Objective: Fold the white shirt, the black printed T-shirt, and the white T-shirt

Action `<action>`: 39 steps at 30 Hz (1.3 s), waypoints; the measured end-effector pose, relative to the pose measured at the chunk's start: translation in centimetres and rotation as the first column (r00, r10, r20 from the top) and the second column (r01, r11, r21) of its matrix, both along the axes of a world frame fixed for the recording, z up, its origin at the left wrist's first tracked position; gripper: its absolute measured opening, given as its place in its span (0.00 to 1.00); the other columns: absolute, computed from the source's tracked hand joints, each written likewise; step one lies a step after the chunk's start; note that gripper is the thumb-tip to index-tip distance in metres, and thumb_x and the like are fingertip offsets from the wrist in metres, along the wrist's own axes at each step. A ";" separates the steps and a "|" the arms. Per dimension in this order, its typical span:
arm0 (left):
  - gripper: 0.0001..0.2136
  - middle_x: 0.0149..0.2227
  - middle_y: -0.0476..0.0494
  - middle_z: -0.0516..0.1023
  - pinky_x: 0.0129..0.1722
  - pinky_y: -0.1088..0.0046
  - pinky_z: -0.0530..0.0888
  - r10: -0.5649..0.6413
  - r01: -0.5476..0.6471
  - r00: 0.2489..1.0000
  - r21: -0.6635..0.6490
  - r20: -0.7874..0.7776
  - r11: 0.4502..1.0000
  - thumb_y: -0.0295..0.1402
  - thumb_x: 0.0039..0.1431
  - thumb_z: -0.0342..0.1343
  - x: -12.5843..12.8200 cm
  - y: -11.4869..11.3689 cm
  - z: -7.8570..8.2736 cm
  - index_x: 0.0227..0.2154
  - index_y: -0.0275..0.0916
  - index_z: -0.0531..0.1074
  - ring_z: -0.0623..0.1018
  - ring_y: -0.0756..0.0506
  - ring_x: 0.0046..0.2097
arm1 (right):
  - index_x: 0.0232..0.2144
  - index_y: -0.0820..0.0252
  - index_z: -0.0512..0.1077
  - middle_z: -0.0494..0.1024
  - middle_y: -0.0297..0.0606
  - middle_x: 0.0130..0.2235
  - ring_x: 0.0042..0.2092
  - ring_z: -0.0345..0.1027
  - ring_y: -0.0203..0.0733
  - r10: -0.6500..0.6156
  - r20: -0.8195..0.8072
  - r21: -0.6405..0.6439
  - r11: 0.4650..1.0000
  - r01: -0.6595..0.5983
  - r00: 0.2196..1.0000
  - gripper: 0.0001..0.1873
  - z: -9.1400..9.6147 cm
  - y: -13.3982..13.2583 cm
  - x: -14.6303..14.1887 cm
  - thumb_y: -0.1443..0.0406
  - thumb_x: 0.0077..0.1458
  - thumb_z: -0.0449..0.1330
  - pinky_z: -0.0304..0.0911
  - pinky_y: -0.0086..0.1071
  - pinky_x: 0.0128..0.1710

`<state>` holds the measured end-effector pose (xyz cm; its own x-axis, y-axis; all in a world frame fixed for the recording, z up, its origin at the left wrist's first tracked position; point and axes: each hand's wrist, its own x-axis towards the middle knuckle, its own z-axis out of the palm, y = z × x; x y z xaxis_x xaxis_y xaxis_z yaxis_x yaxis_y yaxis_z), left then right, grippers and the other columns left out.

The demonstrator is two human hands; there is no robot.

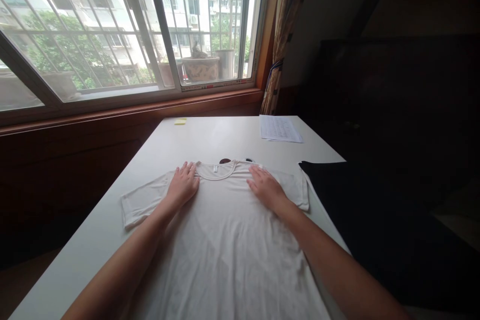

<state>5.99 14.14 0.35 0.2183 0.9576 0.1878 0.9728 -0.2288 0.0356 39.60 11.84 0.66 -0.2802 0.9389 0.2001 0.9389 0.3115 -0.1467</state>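
Note:
A white short-sleeved T-shirt (225, 230) lies spread on the table, its neckline toward the window and its body running down toward me. My left hand (183, 183) rests flat on the shirt's left shoulder, beside the collar, fingers stretched out. On the other shoulder lies my right hand (265, 186), also flat with the fingers extended. Between the two hands the round collar shows a small label inside. Soft wrinkles run down the lower front. Both sleeves stick out to the sides, partly behind my wrists.
The white table (217, 137) carries printed papers (280, 129) at the far right and a yellow sticky pad (180, 121) at the far left. A dark round object (225, 161) peeks out behind the collar. Black cloth (360, 210) hangs over the right edge. A barred window stands beyond.

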 end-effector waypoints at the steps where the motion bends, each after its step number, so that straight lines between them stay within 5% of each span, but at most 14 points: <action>1: 0.27 0.72 0.33 0.58 0.71 0.53 0.53 -0.006 0.006 1.000 0.007 0.006 1.000 0.38 0.71 0.43 0.4 0.0 -0.2 0.69 0.32 0.58 0.54 0.37 0.73 | 0.69 0.71 0.60 0.58 0.50 0.71 0.72 0.49 0.49 0.031 0.003 -0.036 0.999 -0.031 1.000 0.33 0.0 0.1 -1.1 0.56 0.69 0.45 0.43 0.43 0.72; 9: 0.29 0.72 0.32 0.57 0.71 0.56 0.53 0.012 -0.012 0.999 -0.008 0.036 1.000 0.42 0.72 0.41 0.3 0.5 -1.1 0.70 0.33 0.55 0.57 0.38 0.73 | 0.74 0.64 0.47 0.42 0.41 0.76 0.75 0.33 0.46 0.024 -0.016 -0.179 0.983 -0.026 1.000 0.39 -0.6 2.5 -4.9 0.48 0.70 0.42 0.29 0.43 0.73; 39: 0.31 0.75 0.39 0.48 0.72 0.53 0.48 0.015 -0.013 1.000 -0.115 0.019 0.993 0.46 0.73 0.34 0.1 6.4 -0.6 0.73 0.35 0.50 0.49 0.39 0.75 | 0.75 0.62 0.42 0.39 0.40 0.76 0.76 0.30 0.44 0.010 0.018 -0.212 0.977 -0.006 1.000 0.42 -0.7 9.2 -3.8 0.45 0.69 0.38 0.27 0.47 0.73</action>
<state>6.06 20.51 -0.25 0.2022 0.9760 0.0806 0.9747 -0.2086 0.0805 35.83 21.07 -0.09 -0.2898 0.9571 -0.0082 0.9396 0.2828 -0.1926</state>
